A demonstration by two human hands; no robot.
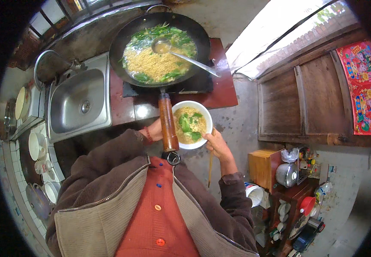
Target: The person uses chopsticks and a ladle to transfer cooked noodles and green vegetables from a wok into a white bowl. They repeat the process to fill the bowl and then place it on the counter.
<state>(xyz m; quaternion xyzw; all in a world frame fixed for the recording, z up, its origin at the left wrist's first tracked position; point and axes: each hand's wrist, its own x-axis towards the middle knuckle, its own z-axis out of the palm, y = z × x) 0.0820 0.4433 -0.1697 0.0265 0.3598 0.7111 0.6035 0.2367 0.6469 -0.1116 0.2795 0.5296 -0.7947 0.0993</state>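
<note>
A white bowl (209, 119) of noodles in broth, topped with green leaves (189, 123), is held up in front of my body. My right hand (218, 144) grips its lower right rim, thumb on the edge, with wooden chopsticks (210, 168) pointing down from the same hand. From the left my left hand (155, 129), with a red beaded bracelet at the wrist, reaches to the bowl's side; the wok's wooden handle (167, 125) hides most of its fingers. Beyond the bowl, a black wok (201, 41) contains noodles and greens (155, 66) in liquid. A metal ladle (195, 62) rests in it.
The wok sits over a black cooktop (201, 87) on a red-tiled counter (121, 110). Left of it is a steel sink (79, 93) with a curved faucet (37, 69). Dishes, including a white pot (37, 146), stand far left. A wooden cabinet (262, 165) and a lidded pot (286, 175) are at right.
</note>
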